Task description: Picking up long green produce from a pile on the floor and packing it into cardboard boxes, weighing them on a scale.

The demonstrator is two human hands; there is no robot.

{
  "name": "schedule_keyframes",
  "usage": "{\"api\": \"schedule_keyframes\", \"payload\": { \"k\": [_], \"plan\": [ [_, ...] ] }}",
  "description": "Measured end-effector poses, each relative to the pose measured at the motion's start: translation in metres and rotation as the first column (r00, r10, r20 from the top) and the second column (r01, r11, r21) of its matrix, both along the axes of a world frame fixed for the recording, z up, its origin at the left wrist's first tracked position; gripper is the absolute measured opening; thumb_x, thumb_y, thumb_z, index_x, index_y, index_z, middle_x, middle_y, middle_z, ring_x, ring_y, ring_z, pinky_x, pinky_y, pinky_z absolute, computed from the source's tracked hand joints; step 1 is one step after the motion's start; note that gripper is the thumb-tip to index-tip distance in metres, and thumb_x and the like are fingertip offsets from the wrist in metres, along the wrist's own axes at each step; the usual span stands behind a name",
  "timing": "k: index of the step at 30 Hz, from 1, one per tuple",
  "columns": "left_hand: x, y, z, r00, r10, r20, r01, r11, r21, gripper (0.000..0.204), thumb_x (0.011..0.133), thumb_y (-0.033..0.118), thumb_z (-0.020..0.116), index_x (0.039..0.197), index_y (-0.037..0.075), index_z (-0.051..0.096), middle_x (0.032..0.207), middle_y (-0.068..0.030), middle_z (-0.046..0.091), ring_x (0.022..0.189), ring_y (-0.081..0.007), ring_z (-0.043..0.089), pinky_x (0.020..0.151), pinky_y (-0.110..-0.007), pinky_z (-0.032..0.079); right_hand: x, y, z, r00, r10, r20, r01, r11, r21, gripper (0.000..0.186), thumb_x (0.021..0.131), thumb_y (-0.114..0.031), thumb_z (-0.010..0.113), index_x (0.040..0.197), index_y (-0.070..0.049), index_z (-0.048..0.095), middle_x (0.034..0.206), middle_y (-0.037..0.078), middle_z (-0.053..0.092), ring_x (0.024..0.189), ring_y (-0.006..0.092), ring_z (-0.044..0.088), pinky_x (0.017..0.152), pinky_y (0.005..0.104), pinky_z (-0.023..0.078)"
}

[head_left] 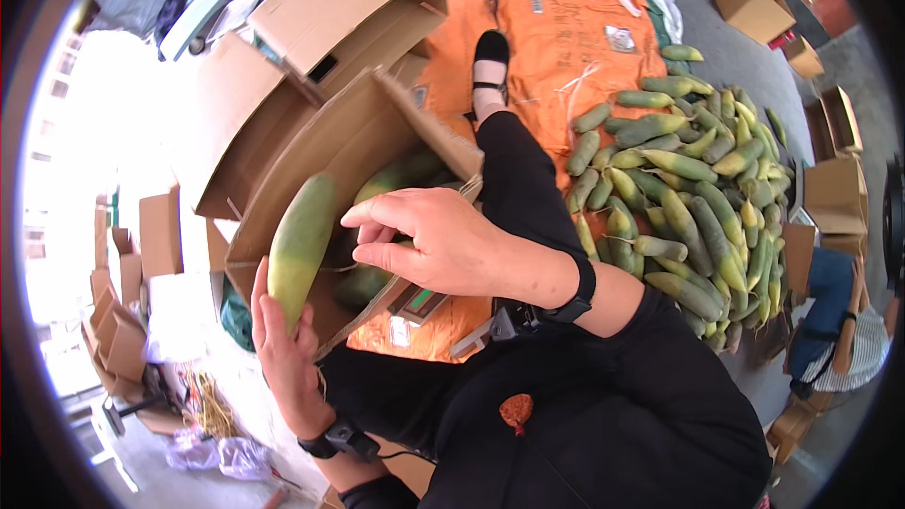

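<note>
My left hand (pixel 286 355) is closed round the lower end of a long green radish (pixel 304 240), which stands upright, yellower toward its bottom. Just to the right of the radish hovers my right hand (pixel 429 236), its fingers loosely bent, apart from the thumb, with nothing seen between them. Both hands are over an open cardboard box (pixel 325 137) standing between my legs. More green radishes (pixel 401 174) lie inside it, partly hidden by my right hand.
A large heap of green radishes (pixel 698 198) lies to my right on orange woven sheeting (pixel 547 28). Empty cardboard boxes (pixel 349 0) stand at the far left. A device with a green display (pixel 418 302) sits beside the box. Another person (pixel 834 320) sits at the far right.
</note>
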State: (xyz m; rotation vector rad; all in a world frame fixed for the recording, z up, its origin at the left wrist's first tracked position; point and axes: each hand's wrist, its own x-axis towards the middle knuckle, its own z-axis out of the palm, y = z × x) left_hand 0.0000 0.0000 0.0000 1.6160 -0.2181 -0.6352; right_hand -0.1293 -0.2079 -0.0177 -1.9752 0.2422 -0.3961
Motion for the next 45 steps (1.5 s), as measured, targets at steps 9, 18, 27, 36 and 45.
{"api": "schedule_keyframes", "payload": {
  "k": [9, 18, 27, 36, 45],
  "plan": [
    [0.062, 0.025, -0.024, 0.915, -0.272, 0.299, 0.069, 0.833, 0.549, 0.039, 0.098, 0.024, 0.057, 0.135, 0.009, 0.055, 0.076, 0.0023, 0.057, 0.057, -0.0023, 0.04, 0.053, -0.019, 0.035, -0.075, -0.056, -0.022, 0.868, -0.465, 0.173, 0.37, 0.84, 0.397, 0.012, 0.092, -0.008, 0.061, 0.101, -0.001, 0.066, 0.088, 0.005, 0.069, 0.081, 0.0089, 0.065, 0.07, 0.0235, 0.051],
    [0.039, -0.018, -0.016, 0.876, -0.44, 0.197, 0.304, 0.822, 0.482, 0.05, 0.095, 0.014, 0.06, 0.141, 0.006, 0.045, 0.098, -0.012, 0.066, 0.073, -0.0122, 0.061, 0.065, -0.025, 0.049, -0.095, -0.07, -0.051, 0.802, -0.586, 0.112, 0.528, 0.785, 0.323, 0.013, 0.092, -0.009, 0.061, 0.102, -0.002, 0.066, 0.089, 0.004, 0.067, 0.076, 0.0108, 0.063, 0.068, 0.0244, 0.05],
    [0.003, -0.005, -0.034, 0.75, -0.469, 0.467, 0.243, 0.851, 0.464, 0.043, 0.086, -0.003, 0.059, 0.129, 0.002, 0.057, 0.11, -0.0135, 0.066, 0.097, -0.0199, 0.063, 0.083, -0.031, 0.05, -0.043, -0.054, -0.052, 0.798, -0.488, 0.352, 0.565, 0.81, -0.157, 0.02, 0.083, -0.01, 0.07, 0.102, -0.006, 0.064, 0.108, 0.01, 0.06, 0.103, 0.0304, 0.054, 0.088, 0.0384, 0.045],
    [-0.003, 0.005, -0.048, 0.783, -0.418, 0.46, 0.182, 0.862, 0.473, 0.033, 0.091, -0.001, 0.058, 0.124, 0.001, 0.061, 0.1, -0.0092, 0.069, 0.087, -0.011, 0.063, 0.069, -0.021, 0.048, -0.028, -0.033, -0.072, 0.831, -0.481, 0.279, 0.515, 0.855, -0.059, 0.013, 0.089, -0.012, 0.062, 0.1, -0.005, 0.063, 0.111, 0.014, 0.056, 0.102, 0.0327, 0.053, 0.087, 0.0406, 0.045],
    [-0.006, -0.002, -0.049, 0.73, -0.434, 0.528, 0.181, 0.868, 0.463, 0.03, 0.09, -0.001, 0.059, 0.119, 0.001, 0.064, 0.093, -0.0075, 0.069, 0.08, -0.0099, 0.062, 0.064, -0.022, 0.047, -0.028, -0.033, -0.078, 0.852, -0.471, 0.23, 0.495, 0.867, -0.058, 0.014, 0.095, -0.014, 0.055, 0.106, -0.008, 0.062, 0.116, 0.017, 0.055, 0.108, 0.0344, 0.053, 0.091, 0.0389, 0.045]
  ]
}}
